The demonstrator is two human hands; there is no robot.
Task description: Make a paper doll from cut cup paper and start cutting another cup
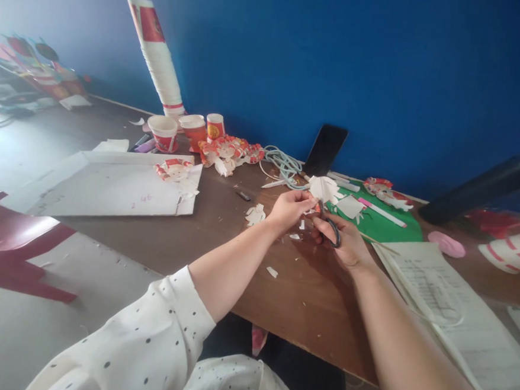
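Observation:
Over the brown table (221, 240), my left hand (291, 210) pinches a white paper cutout (325, 189) with a bit of red at its lower edge. My right hand (343, 243) has its fingers through the dark handles of a pair of scissors (336, 236). The scissor blades are close to my left fingertips, against the paper; how far apart they stand I cannot tell. Small white paper scraps (272, 272) lie on the tabletop below. Left of my left hand rests another pale cutout (255, 215).
Behind are red-and-white paper cups (163, 133), a leaning cup stack (160, 63), a cutout pile (230, 151), a coiled cable (284, 163) and a phone (326, 149). A white board (109, 187) lies left; green sheet (387, 224), notebook (448, 303) and black bottle (483, 184) are right.

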